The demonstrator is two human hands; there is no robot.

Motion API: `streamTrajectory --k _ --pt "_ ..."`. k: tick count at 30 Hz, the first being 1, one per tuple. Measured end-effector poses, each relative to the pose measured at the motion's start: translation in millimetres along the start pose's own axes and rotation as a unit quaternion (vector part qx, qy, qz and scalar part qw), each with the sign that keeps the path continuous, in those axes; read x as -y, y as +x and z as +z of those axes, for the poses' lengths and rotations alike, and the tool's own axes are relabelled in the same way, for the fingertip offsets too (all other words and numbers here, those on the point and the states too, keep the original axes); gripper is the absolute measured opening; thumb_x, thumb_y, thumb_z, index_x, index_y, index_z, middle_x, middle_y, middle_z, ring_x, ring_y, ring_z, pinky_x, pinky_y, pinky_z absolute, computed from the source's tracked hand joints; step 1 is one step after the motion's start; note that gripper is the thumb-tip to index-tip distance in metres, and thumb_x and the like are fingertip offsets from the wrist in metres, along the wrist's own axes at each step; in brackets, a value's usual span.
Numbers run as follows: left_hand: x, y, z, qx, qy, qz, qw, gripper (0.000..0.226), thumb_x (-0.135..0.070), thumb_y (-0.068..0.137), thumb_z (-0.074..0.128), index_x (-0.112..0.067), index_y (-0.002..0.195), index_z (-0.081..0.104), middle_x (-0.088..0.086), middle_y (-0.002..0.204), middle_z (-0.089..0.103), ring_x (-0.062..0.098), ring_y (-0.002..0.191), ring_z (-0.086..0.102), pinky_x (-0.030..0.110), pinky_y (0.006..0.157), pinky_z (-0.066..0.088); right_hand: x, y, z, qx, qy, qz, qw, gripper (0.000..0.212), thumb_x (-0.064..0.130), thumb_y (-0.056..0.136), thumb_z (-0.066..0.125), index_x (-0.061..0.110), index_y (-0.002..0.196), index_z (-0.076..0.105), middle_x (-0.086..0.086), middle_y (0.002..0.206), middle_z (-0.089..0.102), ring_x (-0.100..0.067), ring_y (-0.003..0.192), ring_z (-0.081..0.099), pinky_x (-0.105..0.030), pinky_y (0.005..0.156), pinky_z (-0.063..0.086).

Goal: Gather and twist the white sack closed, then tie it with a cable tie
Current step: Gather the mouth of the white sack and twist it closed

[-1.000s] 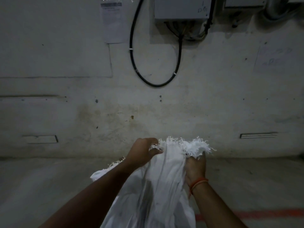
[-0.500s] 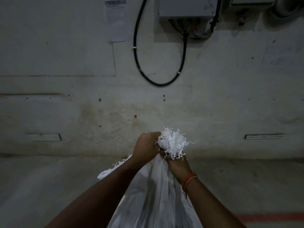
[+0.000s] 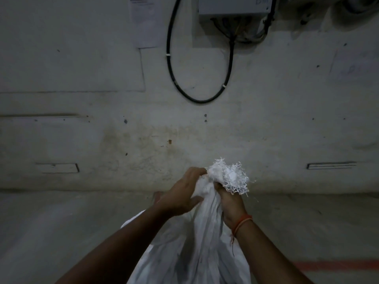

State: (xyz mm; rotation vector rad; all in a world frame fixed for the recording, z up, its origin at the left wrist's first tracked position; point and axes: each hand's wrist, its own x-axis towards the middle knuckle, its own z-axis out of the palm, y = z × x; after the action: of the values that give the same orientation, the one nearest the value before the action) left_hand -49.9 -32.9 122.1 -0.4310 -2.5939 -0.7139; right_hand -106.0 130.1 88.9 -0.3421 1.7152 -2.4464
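Note:
A white woven sack [image 3: 192, 253] stands on the floor in front of me, its frayed mouth [image 3: 227, 175] bunched into one tuft. My right hand [image 3: 229, 201], with an orange thread at the wrist, grips the gathered neck just under the tuft. My left hand [image 3: 182, 191] holds the sack's neck from the left, fingers curled into the cloth and thumb lying against the fabric. No cable tie is visible.
A stained concrete wall [image 3: 102, 130] rises close behind the sack. A black cable loop [image 3: 196, 99] hangs from a grey box [image 3: 233, 5] high on the wall. A red line [image 3: 336, 265] runs across the floor at the lower right.
The wide, spread mouth of the sack has been drawn together into a tight tuft. My hands came close to each other, and my left hand has slid lower on the neck.

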Motion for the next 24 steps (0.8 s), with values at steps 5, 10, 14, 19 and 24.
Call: streamTrajectory --k 5,10,14,19,24 --pt "48 -9 -26 0.115 0.134 -0.088 0.980 0.051 -0.024 0.088 0.068 -0.021 0.137 0.053 0.001 0.138 0.055 0.017 0.122 0.054 0.024 0.101 0.040 1 -1 -17 -0.056 0.080 0.074 0.992 0.030 0.017 0.090 0.068 0.007 0.118 0.069 -0.013 0.119 0.072 -0.030 0.114 0.066 -0.052 0.106 0.047" --pt "68 -16 -39 0.011 0.129 -0.139 0.982 0.029 -0.018 0.093 0.067 -0.016 0.122 0.070 0.007 0.123 0.068 0.026 0.113 0.063 0.027 0.091 0.043 0 -2 -16 -0.065 0.109 0.095 0.987 0.027 0.011 0.091 0.066 0.000 0.116 0.069 -0.018 0.110 0.073 -0.028 0.101 0.071 -0.044 0.092 0.057" --pt "55 3 -32 -0.068 0.108 -0.135 0.983 0.024 -0.019 0.096 0.061 -0.017 0.116 0.074 0.004 0.114 0.074 0.022 0.102 0.067 0.027 0.086 0.046 -6 0 -4 -0.021 0.142 0.094 0.985 0.025 0.012 0.094 0.062 0.004 0.116 0.069 -0.014 0.112 0.073 -0.019 0.097 0.074 -0.032 0.080 0.060" --pt "24 31 -14 -0.026 -0.020 -0.061 0.998 0.018 -0.016 0.087 0.067 -0.023 0.099 0.078 -0.012 0.098 0.077 -0.004 0.089 0.068 0.010 0.079 0.047 -6 7 8 0.010 0.128 0.090 0.988 0.034 0.023 0.090 0.068 0.006 0.119 0.069 -0.016 0.117 0.072 -0.033 0.110 0.068 -0.051 0.098 0.053" --pt "2 52 7 -0.118 -0.049 -0.053 0.990 0.013 -0.025 0.084 0.074 -0.033 0.077 0.066 -0.016 0.071 0.066 -0.010 0.067 0.060 0.011 0.066 0.042 3 18 22 -0.005 0.097 0.061 0.993 0.021 0.016 0.100 0.049 0.008 0.098 0.068 -0.013 0.102 0.069 -0.019 0.090 0.067 -0.030 0.091 0.053"
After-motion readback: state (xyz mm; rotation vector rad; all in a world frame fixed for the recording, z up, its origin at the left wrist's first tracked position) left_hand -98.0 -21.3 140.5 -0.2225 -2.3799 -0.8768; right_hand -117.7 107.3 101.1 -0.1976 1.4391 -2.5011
